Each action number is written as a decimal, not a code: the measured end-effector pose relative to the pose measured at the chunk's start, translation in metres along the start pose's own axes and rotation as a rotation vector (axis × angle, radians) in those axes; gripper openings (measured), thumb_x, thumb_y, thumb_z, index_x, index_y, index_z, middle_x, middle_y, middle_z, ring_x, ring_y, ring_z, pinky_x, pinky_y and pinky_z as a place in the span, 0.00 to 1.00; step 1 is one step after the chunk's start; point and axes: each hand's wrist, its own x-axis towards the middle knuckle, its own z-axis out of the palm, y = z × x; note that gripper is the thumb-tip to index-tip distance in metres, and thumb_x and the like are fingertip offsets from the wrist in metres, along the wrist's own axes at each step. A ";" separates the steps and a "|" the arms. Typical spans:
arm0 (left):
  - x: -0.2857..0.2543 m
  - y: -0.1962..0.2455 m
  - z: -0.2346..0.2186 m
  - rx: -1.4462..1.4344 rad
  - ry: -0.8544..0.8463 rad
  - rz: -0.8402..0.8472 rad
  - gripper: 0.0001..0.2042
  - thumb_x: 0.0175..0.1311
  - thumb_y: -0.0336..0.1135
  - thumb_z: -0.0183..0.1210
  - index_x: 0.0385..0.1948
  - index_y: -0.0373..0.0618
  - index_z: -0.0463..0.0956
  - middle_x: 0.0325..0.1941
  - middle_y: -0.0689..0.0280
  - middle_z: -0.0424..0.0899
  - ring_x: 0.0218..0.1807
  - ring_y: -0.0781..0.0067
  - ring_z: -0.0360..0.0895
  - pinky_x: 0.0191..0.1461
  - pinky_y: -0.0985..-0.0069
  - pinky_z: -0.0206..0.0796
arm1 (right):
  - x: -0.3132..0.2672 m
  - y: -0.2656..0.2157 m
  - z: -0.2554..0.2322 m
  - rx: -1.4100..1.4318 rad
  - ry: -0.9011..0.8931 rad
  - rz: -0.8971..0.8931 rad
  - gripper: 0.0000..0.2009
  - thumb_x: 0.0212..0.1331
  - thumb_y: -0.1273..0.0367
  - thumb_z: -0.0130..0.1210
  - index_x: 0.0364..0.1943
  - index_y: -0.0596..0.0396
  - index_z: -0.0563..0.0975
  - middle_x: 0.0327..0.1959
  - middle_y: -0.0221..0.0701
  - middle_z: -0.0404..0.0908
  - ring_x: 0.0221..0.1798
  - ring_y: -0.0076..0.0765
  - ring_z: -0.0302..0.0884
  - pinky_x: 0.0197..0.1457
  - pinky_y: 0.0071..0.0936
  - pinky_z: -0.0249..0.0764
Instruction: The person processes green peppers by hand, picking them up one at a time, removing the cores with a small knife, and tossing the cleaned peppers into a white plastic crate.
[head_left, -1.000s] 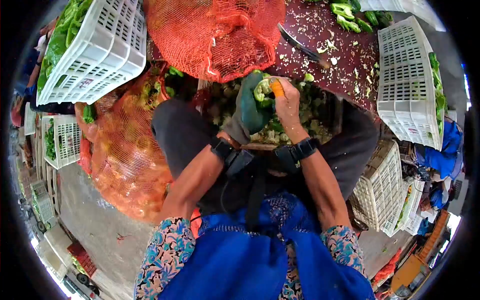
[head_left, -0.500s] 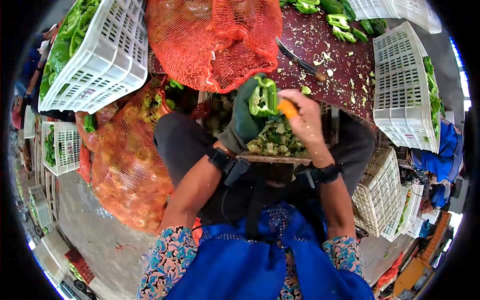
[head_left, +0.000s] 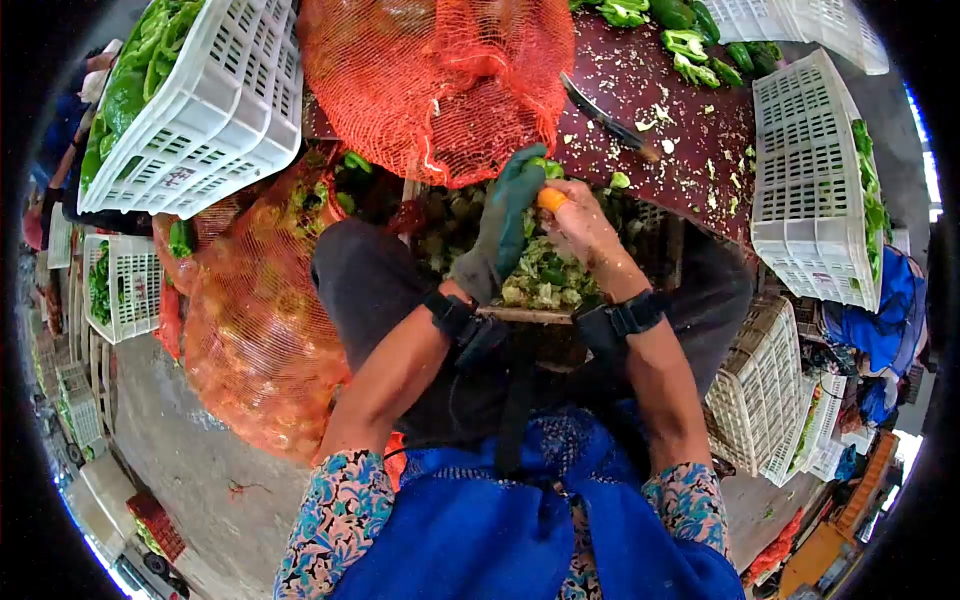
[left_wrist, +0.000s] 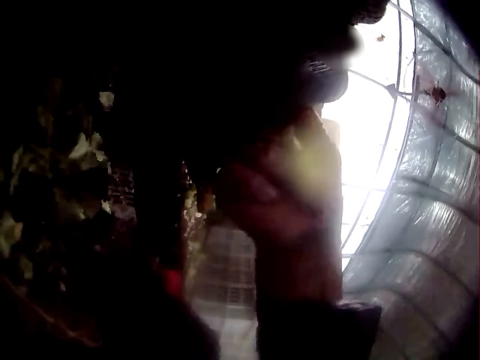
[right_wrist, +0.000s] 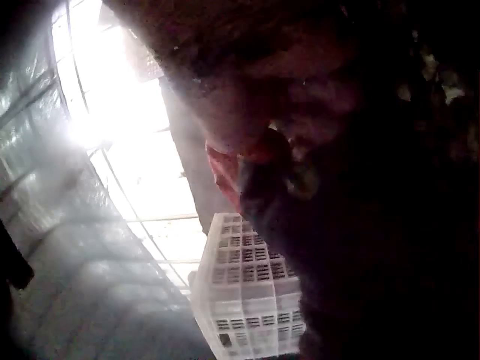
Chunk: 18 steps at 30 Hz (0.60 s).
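In the head view my left hand [head_left: 503, 215], in a dark green glove, holds a green bell pepper [head_left: 546, 168], mostly hidden by the glove and the other hand. My bare right hand [head_left: 590, 230] is close against the pepper, fingers bent. An orange piece [head_left: 551, 199] covers or sits at its thumb; I cannot tell whether these fingers grip anything. Under both hands lies a heap of pale pepper cores and scraps [head_left: 545, 275] in a wooden-edged container. The wrist views are dark; the right hand [left_wrist: 281, 187] shows blurred in the left one.
A red mesh sack [head_left: 430, 90] stands in front, another mesh sack [head_left: 260, 330] to the left. On the dark red table [head_left: 690, 150] lie a knife [head_left: 608, 118], scattered seeds and several green peppers [head_left: 690, 45]. White crates with peppers stand left [head_left: 235, 90] and right [head_left: 810, 180].
My right hand moved from the pepper out to the right, then back against it. The pepper's cut open side, facing up half a second ago, is now turned away from view.
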 end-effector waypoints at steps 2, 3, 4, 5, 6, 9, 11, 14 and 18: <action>0.002 0.009 0.005 -0.031 -0.010 0.007 0.19 0.75 0.40 0.48 0.61 0.40 0.68 0.54 0.69 0.73 0.55 0.79 0.68 0.62 0.76 0.61 | -0.001 -0.008 0.007 -0.350 0.117 -0.218 0.08 0.54 0.73 0.50 0.35 0.63 0.76 0.18 0.39 0.73 0.21 0.40 0.76 0.26 0.35 0.69; 0.000 0.002 0.003 0.035 -0.056 0.124 0.19 0.74 0.38 0.47 0.61 0.40 0.68 0.55 0.67 0.73 0.57 0.77 0.69 0.63 0.75 0.61 | 0.000 -0.009 0.006 -0.523 0.117 -0.391 0.07 0.52 0.74 0.51 0.34 0.62 0.76 0.18 0.42 0.73 0.21 0.45 0.75 0.26 0.37 0.69; -0.002 -0.005 0.001 0.096 -0.096 0.245 0.18 0.74 0.37 0.46 0.61 0.40 0.67 0.56 0.65 0.73 0.59 0.74 0.69 0.64 0.74 0.61 | 0.000 -0.008 0.004 -0.697 0.116 -0.562 0.07 0.50 0.74 0.51 0.33 0.62 0.76 0.19 0.46 0.72 0.21 0.50 0.75 0.27 0.39 0.69; -0.002 -0.014 -0.006 0.174 -0.101 0.275 0.18 0.74 0.36 0.46 0.61 0.39 0.67 0.57 0.64 0.73 0.59 0.73 0.69 0.65 0.74 0.60 | 0.002 -0.004 0.004 -0.688 0.100 -0.520 0.06 0.46 0.76 0.52 0.30 0.61 0.75 0.23 0.52 0.71 0.25 0.60 0.73 0.29 0.41 0.69; -0.001 -0.026 -0.013 0.255 -0.104 0.304 0.18 0.74 0.35 0.46 0.61 0.39 0.67 0.57 0.63 0.73 0.60 0.72 0.69 0.66 0.73 0.60 | 0.001 -0.005 0.004 -0.732 0.087 -0.555 0.06 0.45 0.77 0.52 0.29 0.61 0.74 0.23 0.52 0.72 0.26 0.61 0.73 0.29 0.41 0.69; -0.004 -0.078 -0.034 0.137 -0.121 0.122 0.18 0.72 0.37 0.47 0.59 0.39 0.69 0.58 0.60 0.74 0.61 0.67 0.70 0.66 0.71 0.61 | -0.001 -0.007 0.007 -0.899 0.062 -0.666 0.05 0.46 0.77 0.52 0.29 0.60 0.74 0.22 0.47 0.74 0.24 0.53 0.75 0.29 0.35 0.70; -0.014 -0.021 -0.004 -0.026 -0.077 0.066 0.18 0.72 0.44 0.49 0.55 0.42 0.72 0.53 0.63 0.77 0.56 0.68 0.75 0.60 0.70 0.68 | -0.007 -0.010 0.007 -0.567 0.061 -0.532 0.04 0.49 0.77 0.54 0.30 0.60 0.75 0.21 0.41 0.74 0.22 0.40 0.74 0.28 0.32 0.69; 0.003 -0.003 0.000 -0.871 -0.040 -0.326 0.15 0.71 0.36 0.50 0.56 0.43 0.71 0.51 0.64 0.79 0.51 0.68 0.78 0.56 0.67 0.73 | -0.026 -0.023 -0.002 -0.298 0.170 -0.455 0.02 0.54 0.76 0.58 0.31 0.58 0.76 0.20 0.29 0.73 0.22 0.20 0.69 0.27 0.24 0.66; 0.005 0.011 0.000 -0.740 -0.077 -0.329 0.21 0.74 0.50 0.44 0.56 0.46 0.72 0.48 0.63 0.81 0.51 0.67 0.79 0.53 0.64 0.76 | -0.037 -0.009 -0.041 -0.775 0.183 -0.425 0.08 0.54 0.69 0.63 0.31 0.56 0.74 0.21 0.32 0.73 0.22 0.28 0.72 0.27 0.28 0.67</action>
